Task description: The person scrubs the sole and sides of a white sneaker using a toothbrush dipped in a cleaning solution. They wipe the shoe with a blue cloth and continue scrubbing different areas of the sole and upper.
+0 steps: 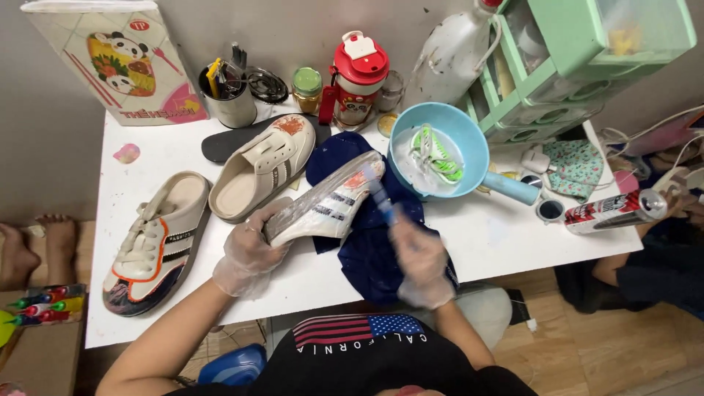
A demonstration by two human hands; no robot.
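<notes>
My left hand [248,253], in a clear plastic glove, grips the heel end of a white sneaker with dark stripes [330,198], held on its side over a dark blue cloth [367,253]. My right hand [419,260], also gloved and blurred by motion, holds a blue-handled brush [381,196] whose head rests on the sneaker's toe end. A red smear shows on the shoe near the brush.
On the white table [147,158] lie a cream slip-on shoe [260,172], a white, orange and navy sneaker [154,246], a black insole, a blue ladle-bowl with laces [438,150], a red jug, a brush cup, a spray can [616,210] and a green drawer unit [579,66]. Another person's feet [33,246] show at left.
</notes>
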